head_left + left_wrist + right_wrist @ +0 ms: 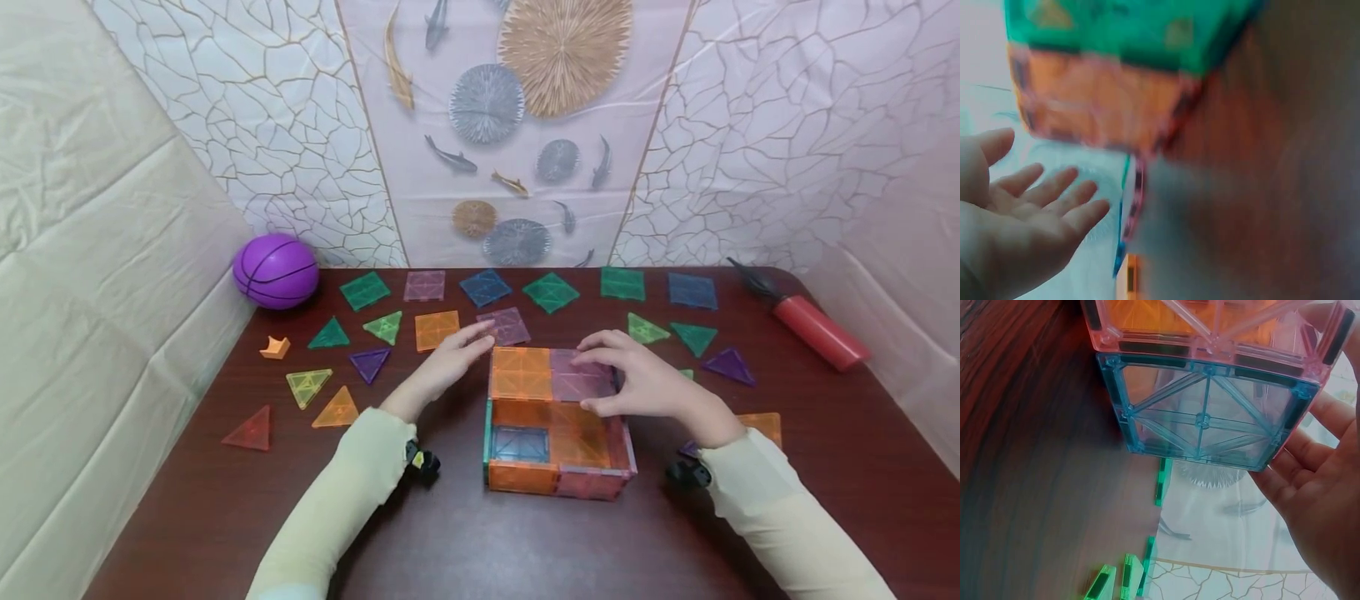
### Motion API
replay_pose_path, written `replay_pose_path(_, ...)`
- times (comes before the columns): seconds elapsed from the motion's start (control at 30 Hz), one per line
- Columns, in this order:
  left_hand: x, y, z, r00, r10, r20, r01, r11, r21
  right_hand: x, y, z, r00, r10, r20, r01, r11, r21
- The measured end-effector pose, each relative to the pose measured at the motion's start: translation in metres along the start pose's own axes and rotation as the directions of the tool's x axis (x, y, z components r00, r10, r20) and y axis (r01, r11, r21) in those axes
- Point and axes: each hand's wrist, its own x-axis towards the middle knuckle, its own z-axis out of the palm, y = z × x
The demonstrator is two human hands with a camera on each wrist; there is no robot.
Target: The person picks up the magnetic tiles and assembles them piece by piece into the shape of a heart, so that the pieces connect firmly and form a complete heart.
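Note:
A low box of translucent magnetic tiles (522, 478) stands on the table, with orange and pink walls in front. Its back half is covered by an orange tile (521, 373) and a pink tile (576, 377); the front half is uncovered, showing a blue tile (520, 444) inside. My right hand (647, 379) spans the pink tile, fingertips over its far part and thumb at its near edge. In the right wrist view its fingers are partly hidden behind a blue wall tile (1204, 415). My left hand (448, 365) hovers by the box's back left corner, fingers extended and holding nothing.
Loose tiles lie around the box, among them a purple square (504, 327), an orange square (437, 331) and a red triangle (251, 429). A purple ball (276, 272) sits at the back left. A red bottle-shaped object (821, 332) lies at the back right.

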Motion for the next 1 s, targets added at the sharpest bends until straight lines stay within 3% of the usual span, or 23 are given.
replay_pose_path(0.07, 0.013, 0.002, -0.003, 0.999, 0.045, -0.026, -0.04, 0.986, 0.164, -0.001, 0.001, 0.0, 1.0, 0.0, -0.006, 0.0, 1.0, -0.001)
replay_pose_path(0.13, 0.026, 0.001, -0.005, 0.996, 0.083, -0.027, -0.07, 0.946, 0.317, -0.003, 0.002, 0.001, 1.0, 0.002, -0.011, -0.002, 1.0, 0.001)
replay_pose_path(0.27, 0.048, -0.003, -0.007, 0.993, 0.113, 0.031, -0.114, 0.86, 0.498, -0.005, 0.002, 0.002, 1.0, 0.007, -0.015, -0.007, 1.0, 0.008)
replay_pose_path(0.5, 0.069, -0.009, -0.009, 0.995, 0.049, 0.089, -0.093, 0.791, 0.604, -0.005, 0.003, 0.003, 0.999, 0.002, -0.032, -0.001, 1.0, 0.014)
replay_pose_path(0.7, 0.073, -0.01, -0.009, 0.996, -0.01, 0.087, -0.052, 0.733, 0.678, -0.004, 0.003, 0.005, 0.999, -0.01, -0.044, 0.012, 1.0, 0.029)
replay_pose_path(0.83, 0.072, -0.007, -0.007, 0.995, -0.004, 0.097, -0.066, 0.703, 0.708, -0.005, 0.004, 0.005, 0.999, -0.006, -0.047, 0.008, 1.0, 0.027)
replay_pose_path(1.0, 0.071, -0.006, -0.006, 0.992, 0.047, 0.113, -0.115, 0.67, 0.733, -0.006, 0.005, 0.006, 0.999, -0.001, -0.051, 0.002, 1.0, 0.022)
